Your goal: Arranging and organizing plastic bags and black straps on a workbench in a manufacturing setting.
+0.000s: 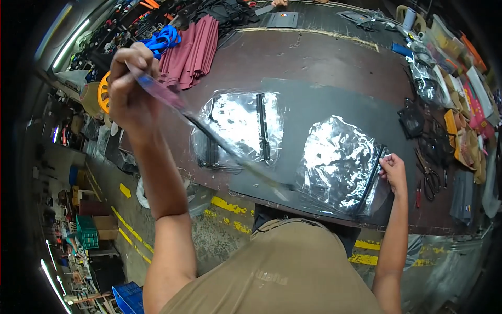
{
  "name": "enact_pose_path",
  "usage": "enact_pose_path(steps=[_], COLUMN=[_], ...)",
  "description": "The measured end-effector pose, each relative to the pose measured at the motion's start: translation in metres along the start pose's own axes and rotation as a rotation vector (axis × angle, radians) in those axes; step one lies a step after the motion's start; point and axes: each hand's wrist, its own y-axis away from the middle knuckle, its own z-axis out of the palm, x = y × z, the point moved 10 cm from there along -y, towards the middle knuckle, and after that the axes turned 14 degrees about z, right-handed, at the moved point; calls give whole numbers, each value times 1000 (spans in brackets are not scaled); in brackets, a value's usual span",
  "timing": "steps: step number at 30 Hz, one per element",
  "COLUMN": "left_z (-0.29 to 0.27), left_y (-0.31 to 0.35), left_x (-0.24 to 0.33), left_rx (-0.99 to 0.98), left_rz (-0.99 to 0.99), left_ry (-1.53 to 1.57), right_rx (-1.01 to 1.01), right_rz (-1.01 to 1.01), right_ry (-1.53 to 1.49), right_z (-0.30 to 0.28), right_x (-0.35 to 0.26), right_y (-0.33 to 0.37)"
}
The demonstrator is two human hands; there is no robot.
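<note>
My left hand (133, 86) is raised over the table's left side. Pinched in it is the edge of a clear plastic sheet (166, 97), seen nearly edge-on, with a dark strip along part of it; its far end is blurred. On the table at right lies a pile of clear plastic sheets (332, 159) with a black zipper strip (369, 180) along its right side. My right hand (393, 170) has its fingers closed on that pile's edge, by the zipper. More clear plastic sheets (235, 123) with black zipper strips lie at centre-left, below the lifted sheet.
Maroon folded fabric (191, 57) and a blue strap bundle (162, 41) lie at the far left. Scissors (431, 177) and a red-handled tool (418, 194) rest at right, beside boxes and pouches (463, 136). Another person's hand (280, 2) shows at the far edge.
</note>
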Motion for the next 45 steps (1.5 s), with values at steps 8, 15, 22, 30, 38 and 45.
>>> enact_pose_path(steps=[8,15,22,30,38,45], left_z=[-37,-45,-17,256,248,-24], left_y=[69,263,224,205,127,12], left_x=[-210,-364,-335,-206,-130,-51], left_rx=[-479,-710,-892,-922,-869,-433], left_rz=[-472,-776,-451,-189,-126,-239], left_ry=[-495,-745,-973,-150,54,-278], right_rx=[34,45,107,-76,-483,394], right_rz=[39,44,16,-441,-343,-232], right_ry=[-39,-27,9,321,-397,353], right_z=[-2,-1,2,72,29,-43], right_x=[6,3,-17,-151,-151,-32], right_y=[0,3,18,158,156,71])
